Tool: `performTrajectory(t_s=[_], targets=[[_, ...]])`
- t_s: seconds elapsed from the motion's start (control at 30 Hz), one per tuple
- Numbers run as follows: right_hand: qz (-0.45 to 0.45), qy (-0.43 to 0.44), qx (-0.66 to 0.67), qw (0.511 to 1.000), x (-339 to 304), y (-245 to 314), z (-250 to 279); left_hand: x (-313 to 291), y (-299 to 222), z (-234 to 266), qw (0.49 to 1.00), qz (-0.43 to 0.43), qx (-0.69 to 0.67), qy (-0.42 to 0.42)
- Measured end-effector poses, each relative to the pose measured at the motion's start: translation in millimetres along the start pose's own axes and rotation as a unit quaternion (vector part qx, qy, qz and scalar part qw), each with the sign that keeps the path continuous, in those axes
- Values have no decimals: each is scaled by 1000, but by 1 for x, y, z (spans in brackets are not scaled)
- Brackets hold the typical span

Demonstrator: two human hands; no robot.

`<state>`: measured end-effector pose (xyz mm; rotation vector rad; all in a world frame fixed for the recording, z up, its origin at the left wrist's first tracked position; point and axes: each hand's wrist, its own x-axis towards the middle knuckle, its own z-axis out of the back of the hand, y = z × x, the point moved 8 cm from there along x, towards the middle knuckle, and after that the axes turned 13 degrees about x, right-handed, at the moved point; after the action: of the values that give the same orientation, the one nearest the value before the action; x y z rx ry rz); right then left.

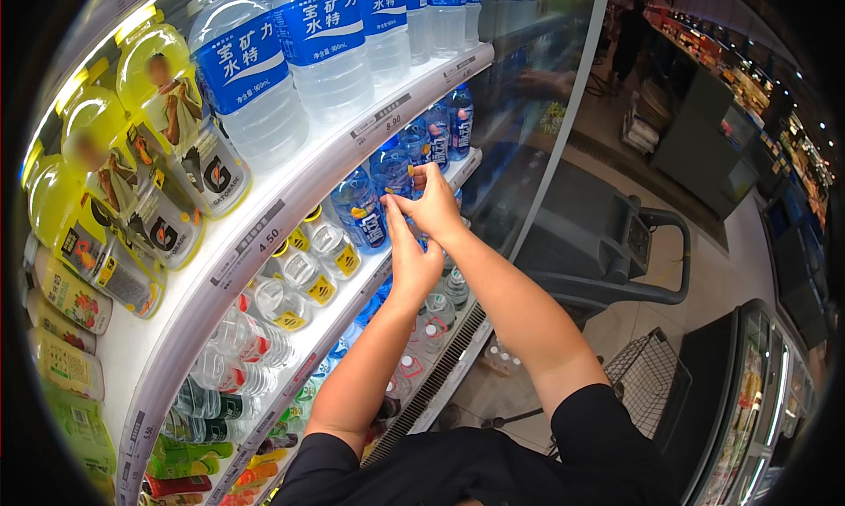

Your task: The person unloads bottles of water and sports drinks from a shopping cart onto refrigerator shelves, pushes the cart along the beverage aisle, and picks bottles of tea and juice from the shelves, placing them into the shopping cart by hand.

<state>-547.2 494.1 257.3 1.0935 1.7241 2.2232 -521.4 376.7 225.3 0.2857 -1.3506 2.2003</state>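
Head view. Both arms, in black sleeves (588,418), are being held out toward the middle shelf (466,168) of a lit drinks display. Blue bottles (358,211) are being carried there upright, lined along the front edge toward its right end. The left hand (414,253) is being held narrow, fingers straight and together, tips beside the nearest of these bottles. The right hand (437,209) is being held just above and to the right, fingers curled in front of the next bottles, thumb being pointed toward the left fingertips. Whether anything is being gripped by either hand cannot be told; the bottles behind are being partly covered.

Along the same front edge, farther left, yellow-labelled clear bottles (312,283) are being carried. Above, by the upper shelf (326,175), large blue-labelled bottles (321,40) are being borne toward the right end, big yellow bottles (163,84) toward the left. Below the front edges, a dark grille (436,390) is being partly hidden by the right forearm. Beyond the right end, a wire basket (644,374) is being seen near a dark grey machine (607,242).
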Motion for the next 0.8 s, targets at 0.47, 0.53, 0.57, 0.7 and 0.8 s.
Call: performTrajectory(t_s=[0.47, 0.53, 0.57, 0.7, 0.8], targets=[[25, 57, 48, 997, -7, -17, 3, -1, 4, -9, 1000, -4, 26, 10], [42, 50, 43, 997, -11, -15, 8, -3, 2, -12, 999, -6, 27, 15], [58, 44, 39, 997, -14, -14, 10, -6, 2, -13, 999, -6, 30, 18], [71, -31, 26, 997, -44, -30, 36, -32, -2, -18, 1000, -28, 13, 8], [8, -72, 53, 996, -83, -51, 76, -73, -36, -14, 990, -130, 58, -8]])
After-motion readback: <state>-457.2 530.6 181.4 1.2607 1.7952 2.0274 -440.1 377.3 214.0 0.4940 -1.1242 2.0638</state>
